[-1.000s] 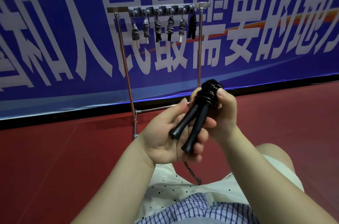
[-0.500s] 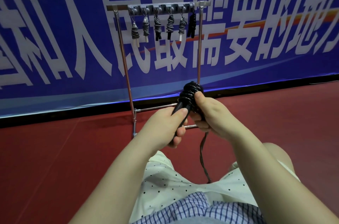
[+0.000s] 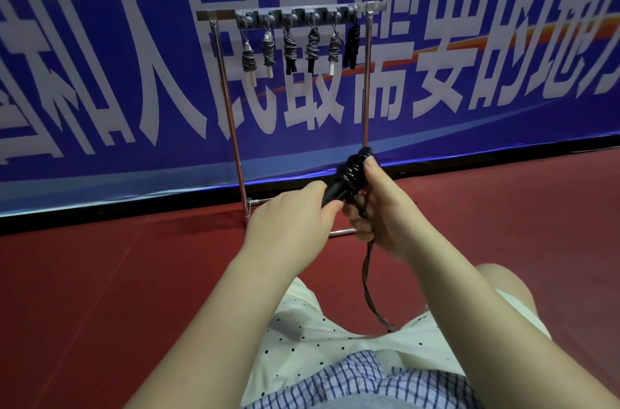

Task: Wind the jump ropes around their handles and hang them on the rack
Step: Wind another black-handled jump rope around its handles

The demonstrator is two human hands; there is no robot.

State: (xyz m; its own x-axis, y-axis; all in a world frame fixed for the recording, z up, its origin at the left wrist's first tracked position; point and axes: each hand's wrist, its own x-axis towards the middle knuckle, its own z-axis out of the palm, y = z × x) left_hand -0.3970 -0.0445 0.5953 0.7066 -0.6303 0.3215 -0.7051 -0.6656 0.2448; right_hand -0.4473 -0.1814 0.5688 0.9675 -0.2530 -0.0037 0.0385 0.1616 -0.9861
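A black jump rope (image 3: 349, 173) sits between my two hands, its cord coiled in several turns around the upper part of the black handles. My left hand (image 3: 292, 217) grips the lower end of the handles, which it hides. My right hand (image 3: 382, 210) holds the coiled part, thumb up against the coils, with the loose cord (image 3: 367, 277) passing through its fingers and hanging down to my lap. Behind stands a metal rack (image 3: 231, 113) whose top bar carries several wound jump ropes (image 3: 312, 46) on hooks.
A large blue banner (image 3: 100, 73) with white characters covers the wall behind the rack. The floor (image 3: 100, 274) is red matting. My legs, in white dotted fabric (image 3: 312, 341), lie below the hands.
Both hands have moved forward and down toward the rack's base. The left hand, which cradled the handles from below, now grips them from above. More loose cord hangs from the right hand.
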